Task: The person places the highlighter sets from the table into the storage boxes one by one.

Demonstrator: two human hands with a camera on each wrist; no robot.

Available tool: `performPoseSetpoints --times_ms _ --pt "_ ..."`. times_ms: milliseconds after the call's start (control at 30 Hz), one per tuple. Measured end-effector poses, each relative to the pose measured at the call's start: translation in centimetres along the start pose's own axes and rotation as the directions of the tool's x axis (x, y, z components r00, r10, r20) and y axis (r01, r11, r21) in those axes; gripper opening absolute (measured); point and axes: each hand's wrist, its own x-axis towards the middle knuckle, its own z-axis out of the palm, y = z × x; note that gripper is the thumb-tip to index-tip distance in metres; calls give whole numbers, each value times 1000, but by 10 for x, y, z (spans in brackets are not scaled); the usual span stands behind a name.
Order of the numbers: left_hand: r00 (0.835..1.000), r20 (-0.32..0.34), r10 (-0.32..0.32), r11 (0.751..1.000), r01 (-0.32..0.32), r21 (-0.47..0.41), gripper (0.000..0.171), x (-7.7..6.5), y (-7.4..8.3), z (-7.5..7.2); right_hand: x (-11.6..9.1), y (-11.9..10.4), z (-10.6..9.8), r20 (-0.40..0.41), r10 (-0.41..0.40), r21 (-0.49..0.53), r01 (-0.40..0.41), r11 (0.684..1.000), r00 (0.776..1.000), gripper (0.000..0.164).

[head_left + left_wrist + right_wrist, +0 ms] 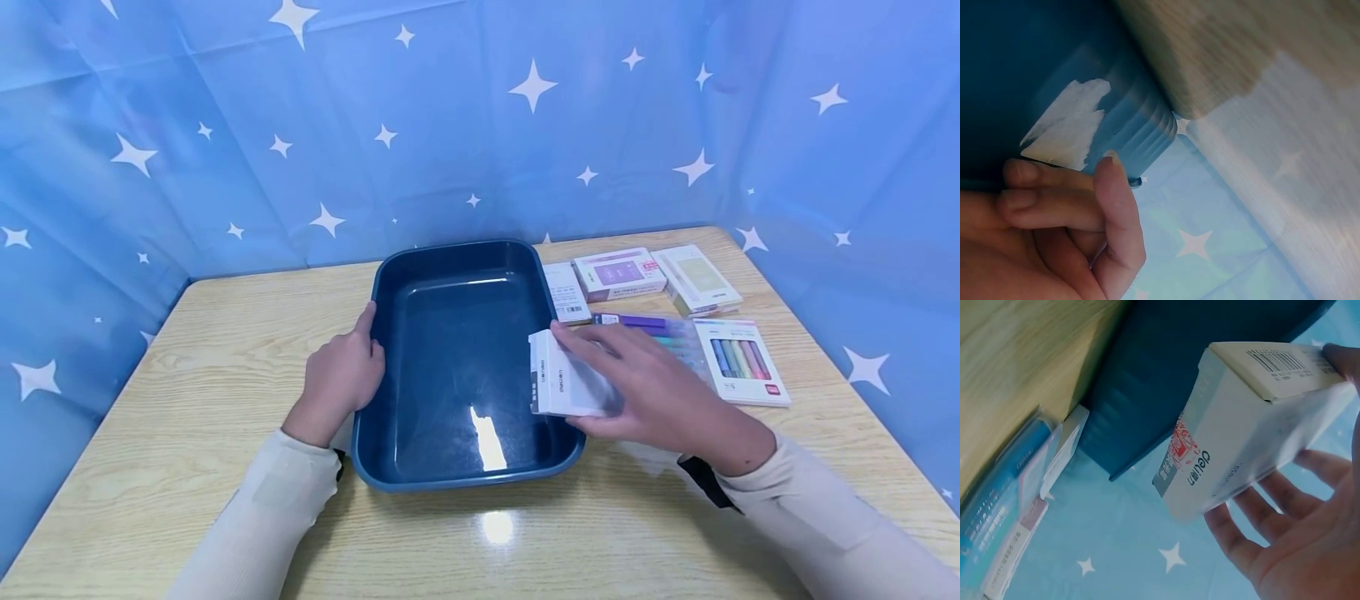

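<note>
While our left hand (342, 372) grips the tray (450, 367) at nine o'clock, our right hand (651, 385) holds a box (573, 385) over three o'clock.

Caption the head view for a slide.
Right hand holds a white box over the right side of a blue tub, left hand at its left rim.

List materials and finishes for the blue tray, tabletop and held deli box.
Blue tray: glossy, probably moulded plastic; bright reflection, rounded corners. Tabletop: slightly shiny wood or wood-look laminate, showing pale grain. White deli box in the right hand: likely smooth printed cardboard; crisp folded edges.
</note>
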Motion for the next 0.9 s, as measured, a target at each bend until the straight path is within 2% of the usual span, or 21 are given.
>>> performPoseSetpoints --times_ms 333,533,900 --pt "1000 -3 9 1000 -9 0 61 1 -1 1 -1 -3 7 6 -14 13 14 1000 1000 89" --pt "1000 -1 15 1000 -15 -2 61 0 -1 1 -2 -5 9 56 -6 27 5 1000 998 80" --pt "1000 4 8 1000 -8 -7 61 1 -2 1 -2 -9 9 141 18 43 -25 999 990 77"
